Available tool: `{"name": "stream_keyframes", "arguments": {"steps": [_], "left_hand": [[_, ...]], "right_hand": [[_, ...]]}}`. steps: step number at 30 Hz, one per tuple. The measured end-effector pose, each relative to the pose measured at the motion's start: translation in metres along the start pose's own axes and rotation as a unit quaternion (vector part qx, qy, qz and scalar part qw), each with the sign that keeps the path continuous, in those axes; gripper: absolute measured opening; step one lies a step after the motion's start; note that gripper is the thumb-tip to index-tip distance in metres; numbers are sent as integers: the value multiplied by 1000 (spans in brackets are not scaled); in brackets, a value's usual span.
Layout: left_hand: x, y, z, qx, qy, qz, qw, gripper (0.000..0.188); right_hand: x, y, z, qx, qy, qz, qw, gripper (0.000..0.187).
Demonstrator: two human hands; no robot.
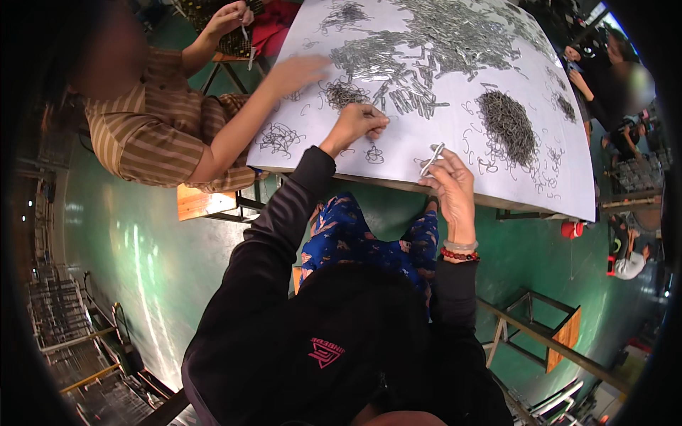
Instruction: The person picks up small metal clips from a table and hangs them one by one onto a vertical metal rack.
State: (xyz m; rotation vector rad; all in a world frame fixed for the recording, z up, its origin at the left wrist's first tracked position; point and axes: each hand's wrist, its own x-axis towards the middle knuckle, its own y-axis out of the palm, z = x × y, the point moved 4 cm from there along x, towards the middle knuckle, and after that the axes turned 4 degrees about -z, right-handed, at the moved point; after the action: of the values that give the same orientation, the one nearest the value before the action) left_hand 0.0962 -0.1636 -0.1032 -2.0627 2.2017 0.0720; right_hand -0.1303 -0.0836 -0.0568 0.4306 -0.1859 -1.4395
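My left hand (356,122) rests on the white table (568,177) with its fingers pinched together over small bent wire pieces, beside a little wire tangle (374,153). My right hand (449,182) sits at the table's near edge and grips a short silver metal clip (432,159). A dense dark heap of wire springs (507,125) lies to the right of both hands. A wide spread of silver clips (419,57) covers the middle of the table beyond my left hand. Loose wire hooks are scattered around the heap.
A person in a striped brown shirt sits at the left, one hand (298,71) reaching onto the table, the other (229,17) raised. Other people sit at the far right (618,71). A green floor, a wooden stool (540,334) and metal racks (64,319) surround me.
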Motion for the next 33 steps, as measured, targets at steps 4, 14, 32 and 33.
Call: {"name": "stream_keyframes", "arguments": {"steps": [4, 14, 32, 33], "left_hand": [[-33, 51, -41, 158, 115, -7, 981, 20], [-61, 31, -53, 36, 102, -116, 987, 15], [-153, 28, -65, 10, -71, -124, 990, 8], [-147, 38, -66, 17, -77, -98, 992, 7]], "right_hand": [[-7, 0, -16, -14, 14, -24, 1000, 20], [26, 0, -47, -319, -68, -54, 944, 18], [-247, -157, 123, -239, -433, -512, 702, 15], [-245, -157, 118, -237, -423, -537, 690, 15]]}}
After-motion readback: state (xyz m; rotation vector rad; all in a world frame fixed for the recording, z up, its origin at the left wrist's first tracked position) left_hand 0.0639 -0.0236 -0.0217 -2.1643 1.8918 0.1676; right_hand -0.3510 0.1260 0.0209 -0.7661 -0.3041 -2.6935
